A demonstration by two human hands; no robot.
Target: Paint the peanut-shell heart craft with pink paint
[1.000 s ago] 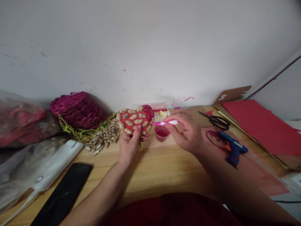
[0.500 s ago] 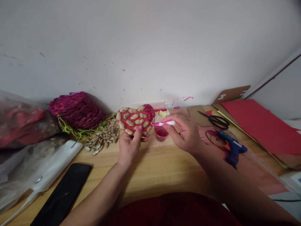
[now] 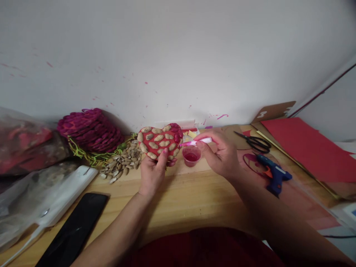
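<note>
Clamping the heart (image 3: 161, 144) by its lower edge, our left hand's (image 3: 152, 172) fingers hold it above the surface (image 3: 191, 202); our right hand's (image 3: 221, 154) are pinched on the brush (image 3: 191, 143). Magenta coats only the shells (image 3: 177, 134) on its upper right lobe; most others look bare, so we judge much left. Whether the brush tip touches the right edge, we cannot tell. Free room lies nearer us, between phone (image 3: 75, 230) and glue gun (image 3: 275, 174); the paint cup (image 3: 191, 162) crowds just beneath the brush.
</note>
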